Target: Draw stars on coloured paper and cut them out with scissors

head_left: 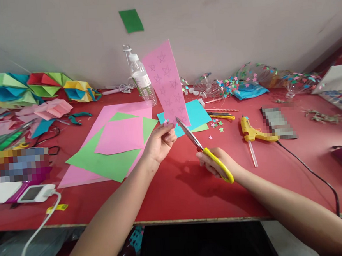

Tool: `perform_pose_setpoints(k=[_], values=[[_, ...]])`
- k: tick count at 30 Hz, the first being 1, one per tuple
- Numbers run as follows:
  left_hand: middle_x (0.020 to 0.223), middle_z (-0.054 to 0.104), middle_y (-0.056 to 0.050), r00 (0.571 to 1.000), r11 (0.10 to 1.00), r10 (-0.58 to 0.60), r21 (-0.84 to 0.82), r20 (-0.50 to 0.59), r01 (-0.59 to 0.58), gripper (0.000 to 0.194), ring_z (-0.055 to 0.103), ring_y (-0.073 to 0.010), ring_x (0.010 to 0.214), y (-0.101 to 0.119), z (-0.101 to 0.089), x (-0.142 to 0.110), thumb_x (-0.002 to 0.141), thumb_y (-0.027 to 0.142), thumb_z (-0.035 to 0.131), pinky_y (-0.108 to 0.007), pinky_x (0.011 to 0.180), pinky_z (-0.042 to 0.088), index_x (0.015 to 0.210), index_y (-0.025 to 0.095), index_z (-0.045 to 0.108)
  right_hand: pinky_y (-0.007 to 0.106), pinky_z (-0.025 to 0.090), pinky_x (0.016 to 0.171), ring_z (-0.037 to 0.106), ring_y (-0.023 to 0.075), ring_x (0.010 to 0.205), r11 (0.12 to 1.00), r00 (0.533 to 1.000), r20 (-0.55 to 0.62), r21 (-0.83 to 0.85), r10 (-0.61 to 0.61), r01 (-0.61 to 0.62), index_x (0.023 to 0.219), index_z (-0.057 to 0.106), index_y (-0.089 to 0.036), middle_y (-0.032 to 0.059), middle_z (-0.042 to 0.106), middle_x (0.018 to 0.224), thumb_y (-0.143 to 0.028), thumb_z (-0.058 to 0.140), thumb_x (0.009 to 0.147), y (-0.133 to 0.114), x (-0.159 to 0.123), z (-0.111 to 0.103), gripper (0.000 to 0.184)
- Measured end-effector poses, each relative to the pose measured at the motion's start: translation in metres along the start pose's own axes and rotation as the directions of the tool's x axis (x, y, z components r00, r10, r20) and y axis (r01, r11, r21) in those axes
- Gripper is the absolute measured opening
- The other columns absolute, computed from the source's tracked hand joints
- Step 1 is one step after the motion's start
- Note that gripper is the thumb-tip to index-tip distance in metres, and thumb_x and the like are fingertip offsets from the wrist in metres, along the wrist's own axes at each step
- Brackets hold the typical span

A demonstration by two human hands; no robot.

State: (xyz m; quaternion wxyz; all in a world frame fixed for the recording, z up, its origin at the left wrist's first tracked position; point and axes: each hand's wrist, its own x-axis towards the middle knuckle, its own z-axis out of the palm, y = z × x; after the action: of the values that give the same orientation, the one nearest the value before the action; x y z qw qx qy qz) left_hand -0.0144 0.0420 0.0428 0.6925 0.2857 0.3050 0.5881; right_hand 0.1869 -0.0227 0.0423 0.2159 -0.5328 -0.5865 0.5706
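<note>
My left hand pinches the lower edge of a pink paper strip, which stands upright and carries several hand-drawn stars. In my right hand is a pair of scissors with yellow handles, its fingers through the loops. The blade tips point up and left and meet the strip near its bottom edge, close to my left fingertips. Whether the blades are cutting into the paper I cannot tell. Below and behind the strip lies blue paper. Several small cut paper stars are scattered right of it.
Pink and green sheets lie stacked at left. A plastic bottle stands behind the strip. On the right are a yellow glue gun with its cord and a phone. Folded paper shapes and star-covered plastic pieces line the wall.
</note>
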Motion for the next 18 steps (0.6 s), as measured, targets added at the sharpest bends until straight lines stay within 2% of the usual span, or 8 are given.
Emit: perform_pose_setpoints(k=[6, 10, 14, 18], values=[[0.058, 0.054, 0.006, 0.988, 0.986, 0.148, 0.086, -0.035, -0.144, 0.026, 0.038, -0.0004, 0.045, -0.0019, -0.0011, 0.0004, 0.064, 0.015, 0.081, -0.013, 0.043, 0.031, 0.062, 0.015, 0.055, 0.021, 0.032, 0.037, 0.035, 0.0058, 0.03, 1.0, 1.0, 0.013, -0.001, 0.007, -0.007, 0.062, 0.05, -0.019, -0.0074, 0.04, 0.034, -0.084, 0.053, 0.073, -0.0009, -0.0014, -0.0011, 0.066], [0.064, 0.061, 0.005, 0.961, 0.949, 0.27, 0.184, -0.055, -0.256, 0.024, 0.054, -0.0033, 0.052, -0.0025, -0.0028, -0.0004, 0.066, 0.02, 0.082, -0.014, 0.052, 0.043, 0.069, 0.017, 0.058, 0.02, 0.032, 0.036, 0.035, 0.0057, 0.029, 0.999, 0.999, 0.053, 0.036, 0.006, -0.008, 0.064, 0.052, -0.019, -0.0076, 0.041, 0.035, -0.082, 0.053, 0.075, 0.0025, -0.0006, -0.0016, 0.065], [0.066, 0.069, 0.002, 0.96, 0.931, 0.279, 0.255, -0.029, -0.263, 0.026, 0.062, -0.0097, 0.051, -0.0026, -0.0024, -0.0011, 0.068, 0.027, 0.082, -0.02, 0.051, 0.048, 0.079, 0.019, 0.06, 0.019, 0.035, 0.036, 0.037, 0.0063, 0.03, 0.997, 0.993, 0.115, 0.08, -0.018, 0.009, 0.068, 0.055, -0.018, -0.0076, 0.04, 0.037, -0.079, 0.048, 0.081, 0.0061, 0.0003, -0.0037, 0.063], [0.065, 0.07, 0.0, 0.968, 0.936, 0.251, 0.26, -0.019, -0.238, 0.027, 0.063, -0.0099, 0.051, -0.0016, -0.0017, -0.0014, 0.066, 0.026, 0.082, -0.02, 0.053, 0.05, 0.078, 0.018, 0.059, 0.02, 0.036, 0.036, 0.036, 0.0065, 0.031, 0.996, 0.991, 0.128, 0.089, -0.025, 0.013, 0.071, 0.056, -0.017, -0.0082, 0.039, 0.037, -0.076, 0.048, 0.084, 0.0057, 0.0003, -0.0089, 0.061]])
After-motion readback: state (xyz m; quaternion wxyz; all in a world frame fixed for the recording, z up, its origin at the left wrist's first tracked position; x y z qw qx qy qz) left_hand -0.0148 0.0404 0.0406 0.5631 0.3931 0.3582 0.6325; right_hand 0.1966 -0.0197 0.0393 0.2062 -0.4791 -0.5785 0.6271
